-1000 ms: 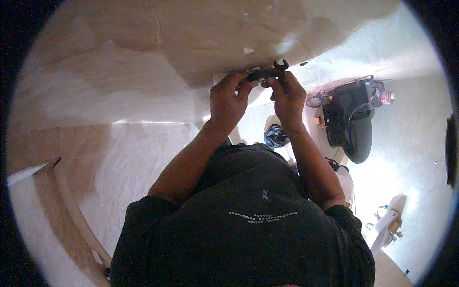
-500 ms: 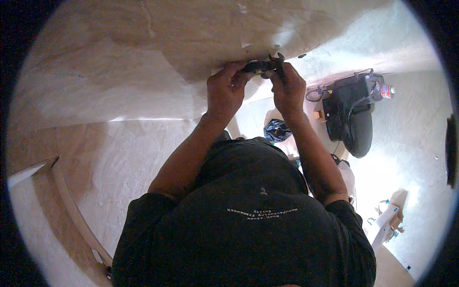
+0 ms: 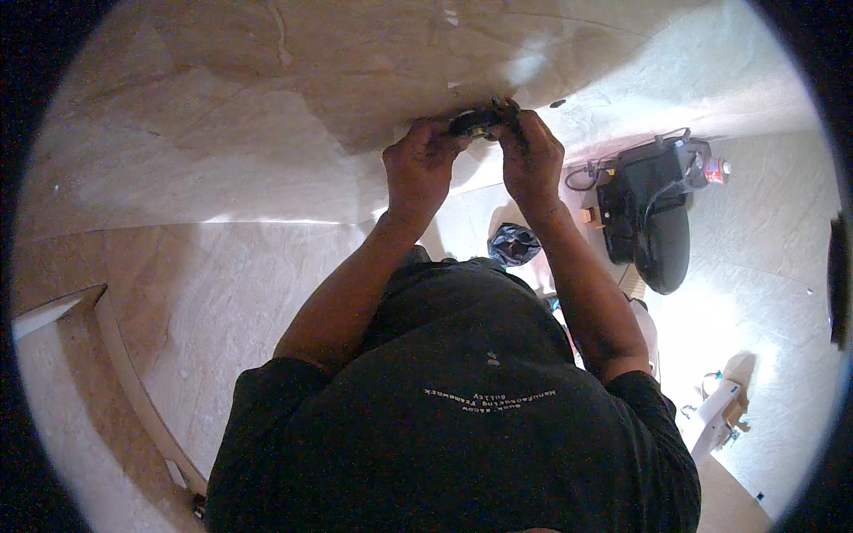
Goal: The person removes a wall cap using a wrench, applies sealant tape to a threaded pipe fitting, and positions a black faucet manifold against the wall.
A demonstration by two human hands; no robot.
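Both my hands are raised close to the tiled wall [image 3: 222, 107], one on each side of a dark, rounded fitting [image 3: 475, 122] with a brassy glint underneath. My left hand [image 3: 418, 169] has its fingers pinched on the fitting's left end. My right hand [image 3: 536, 164] is closed around a dark tool [image 3: 508, 113] whose forked, wrench-like jaw sticks up beside the fitting's right end. Shadow and fingers hide where the tool and fitting meet, and whether the fitting is joined to the wall.
A black toilet [image 3: 662, 231] stands on the right, with a red-labelled bottle [image 3: 715, 171] on its tank. A black plastic bag [image 3: 514, 244] lies below my right forearm. Lower right is a white fixture [image 3: 715, 417]. A ledge [image 3: 133, 373] curves along the left. A small dark hole [image 3: 557, 104] marks the wall.
My right hand and the tool have shifted slightly left and down, and the forked jaw looks turned. My left hand keeps its grip on the fitting, nearly in place.
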